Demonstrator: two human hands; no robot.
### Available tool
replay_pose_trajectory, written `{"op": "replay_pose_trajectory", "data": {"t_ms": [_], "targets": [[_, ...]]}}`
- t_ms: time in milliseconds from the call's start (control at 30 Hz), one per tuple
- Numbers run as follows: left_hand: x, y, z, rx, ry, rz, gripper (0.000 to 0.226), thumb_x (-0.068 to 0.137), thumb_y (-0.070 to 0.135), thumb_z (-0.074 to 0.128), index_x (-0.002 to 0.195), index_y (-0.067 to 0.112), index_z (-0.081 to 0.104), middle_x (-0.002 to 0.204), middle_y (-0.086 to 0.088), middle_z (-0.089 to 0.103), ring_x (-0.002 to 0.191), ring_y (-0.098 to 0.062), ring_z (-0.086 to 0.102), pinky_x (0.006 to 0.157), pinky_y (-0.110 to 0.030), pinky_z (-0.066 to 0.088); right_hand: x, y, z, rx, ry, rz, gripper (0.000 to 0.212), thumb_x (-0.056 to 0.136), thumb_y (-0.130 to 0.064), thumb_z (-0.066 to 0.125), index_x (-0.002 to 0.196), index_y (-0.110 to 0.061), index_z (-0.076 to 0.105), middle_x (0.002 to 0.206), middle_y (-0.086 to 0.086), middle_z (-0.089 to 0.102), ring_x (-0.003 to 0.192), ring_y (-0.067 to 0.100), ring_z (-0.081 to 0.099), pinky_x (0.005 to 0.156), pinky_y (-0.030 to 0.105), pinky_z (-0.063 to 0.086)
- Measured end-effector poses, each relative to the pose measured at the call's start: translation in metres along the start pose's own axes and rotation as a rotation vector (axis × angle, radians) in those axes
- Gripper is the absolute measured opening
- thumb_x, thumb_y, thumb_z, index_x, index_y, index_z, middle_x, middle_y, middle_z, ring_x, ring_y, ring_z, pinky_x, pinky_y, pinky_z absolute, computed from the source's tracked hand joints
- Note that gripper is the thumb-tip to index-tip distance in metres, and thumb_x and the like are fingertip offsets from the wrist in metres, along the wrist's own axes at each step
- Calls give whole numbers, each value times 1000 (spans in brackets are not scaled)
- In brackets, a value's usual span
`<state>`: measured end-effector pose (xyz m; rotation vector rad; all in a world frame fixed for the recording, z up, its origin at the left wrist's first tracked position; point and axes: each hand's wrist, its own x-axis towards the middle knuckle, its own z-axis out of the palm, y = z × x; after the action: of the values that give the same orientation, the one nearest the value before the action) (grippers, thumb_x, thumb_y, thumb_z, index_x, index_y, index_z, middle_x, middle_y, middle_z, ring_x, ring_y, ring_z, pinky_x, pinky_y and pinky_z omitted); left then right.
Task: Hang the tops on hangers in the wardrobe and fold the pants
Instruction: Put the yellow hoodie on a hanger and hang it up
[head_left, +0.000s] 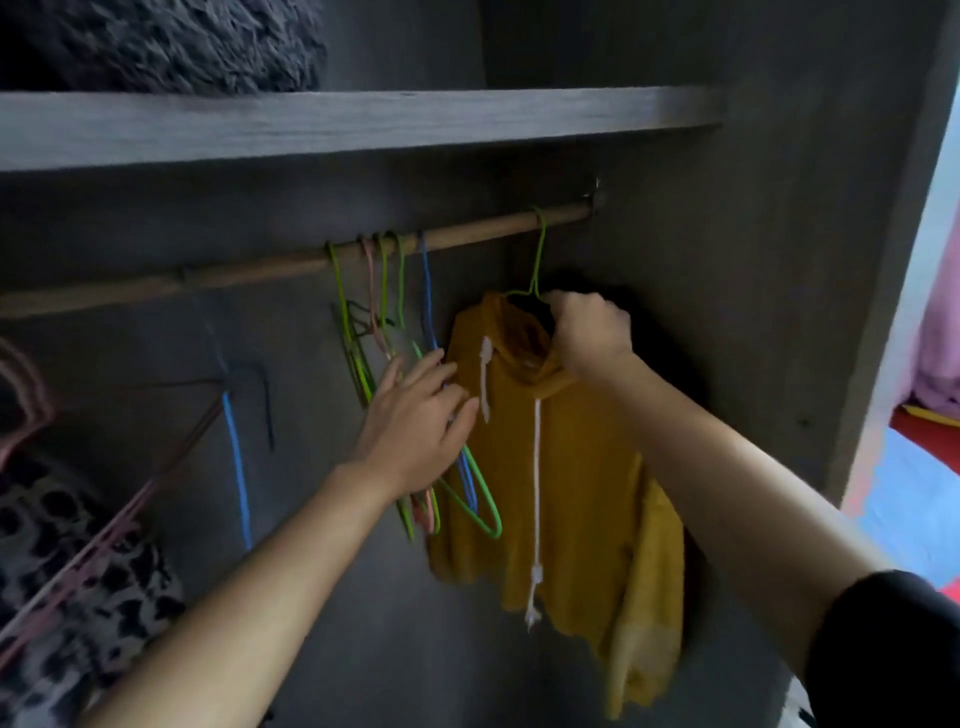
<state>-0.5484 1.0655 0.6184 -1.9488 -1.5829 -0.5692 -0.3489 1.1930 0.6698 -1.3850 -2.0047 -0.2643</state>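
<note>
Although the hook of the green hanger was already over the wardrobe rod near its right end, the yellow hoodie on it did not look settled. Its hood was bunched at the neck and the body drooped lower toward the right. The right hand was clenched around the hoodie's neckline, just under the hook. Whether the wire itself was also in that grip could not be told. The left hand was released, its fingers straight and laid against the hoodie's left shoulder, touching the cluster of empty hangers that hung just beside it.

To finish this step well, the right hand would probably best steady the neck while the left smoothed the shoulder out along the hanger's arm, so that both shoulders sat level. The empty hangers crowded close on the left. Nudging them along the rod would likely give the hoodie room and keep their wires from snagging the fabric or the white drawstrings. Letting go of the neck gently seemed wise, since a lopsided load could tip off a thin hanger.

A leopard-print garment hung at the far left, and a grey fluffy item lay on the shelf above.
</note>
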Motion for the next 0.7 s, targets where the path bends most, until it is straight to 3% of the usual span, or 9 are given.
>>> {"op": "replay_pose_trajectory", "data": {"t_ms": [133, 400, 567, 700], "targets": [[-1, -3, 2, 7, 31, 27, 53, 100, 46, 27, 102, 22, 74, 137, -4, 59, 139, -23, 41, 116, -49, 22, 4, 3, 17, 17, 17, 3, 53, 91, -7, 46, 139, -30, 51, 101, 12, 68, 90, 36, 66, 61, 34, 38], [4, -1, 10, 69, 126, 45, 47, 99, 41, 36, 91, 18, 75, 119, -5, 69, 130, -25, 51, 111, -48, 26, 24, -11, 4, -97, 8, 6, 27, 90, -7, 55, 111, -20, 65, 95, 12, 68, 86, 37, 67, 59, 34, 42], [7, 3, 15, 55, 171, 39, 44, 99, 37, 39, 87, 15, 76, 112, -5, 71, 126, -27, 54, 110, -50, 30, 5, 11, 23, -99, -2, -44, 52, 93, -15, 55, 143, -25, 47, 108, 15, 68, 90, 38, 66, 61, 34, 40], [4, 5, 18, 49, 168, 26, 47, 100, 37, 38, 88, 13, 77, 111, -5, 71, 126, -27, 54, 110, -53, 31, 3, 23, 31, -74, -3, -68, 63, 96, -12, 48, 154, -31, 31, 119, 15, 65, 93, 38, 66, 61, 35, 39]]}}
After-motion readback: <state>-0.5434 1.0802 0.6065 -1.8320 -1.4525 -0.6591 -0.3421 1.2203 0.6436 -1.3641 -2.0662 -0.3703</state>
